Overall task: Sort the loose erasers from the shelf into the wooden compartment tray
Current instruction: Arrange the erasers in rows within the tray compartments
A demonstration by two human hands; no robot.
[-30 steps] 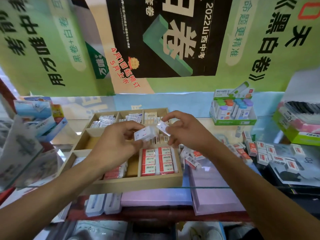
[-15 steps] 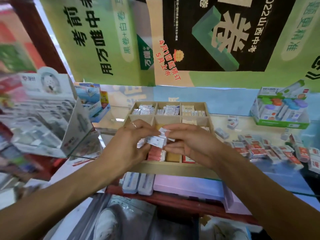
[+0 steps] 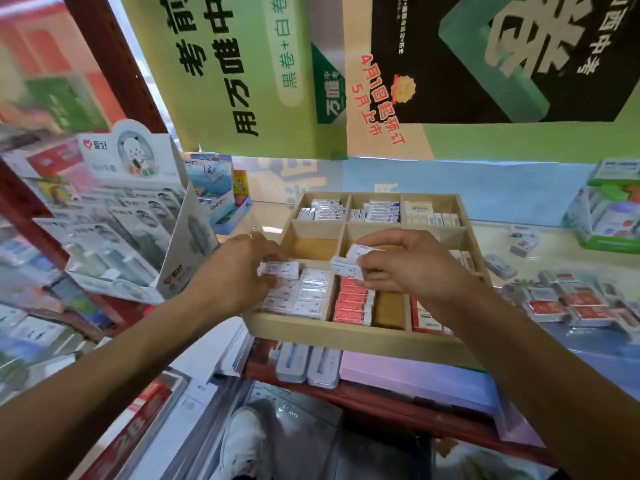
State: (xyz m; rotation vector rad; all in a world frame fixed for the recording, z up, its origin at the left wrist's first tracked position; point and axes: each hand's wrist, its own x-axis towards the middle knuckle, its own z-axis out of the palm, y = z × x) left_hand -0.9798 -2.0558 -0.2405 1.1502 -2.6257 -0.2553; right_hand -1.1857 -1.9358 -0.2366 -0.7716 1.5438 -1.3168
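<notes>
Left hand (image 3: 239, 271) pinches eraser (image 3: 281, 270) above tray (image 3: 346, 336) front-left compartment.

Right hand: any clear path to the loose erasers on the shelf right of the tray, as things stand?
Probably yes, but it is occupied. The right hand already pinches white erasers over the wooden tray. The loose erasers lie uncovered on the shelf to its right, with nothing between.

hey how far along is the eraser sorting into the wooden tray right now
Roughly midway. Done: the wooden tray has its three back compartments stocked, and white erasers and red erasers fill front ones. In hand: the left hand lowers one eraser onto the white stack; the right hand holds more. Left: loose erasers on the shelf, and bare middle compartments.
</notes>
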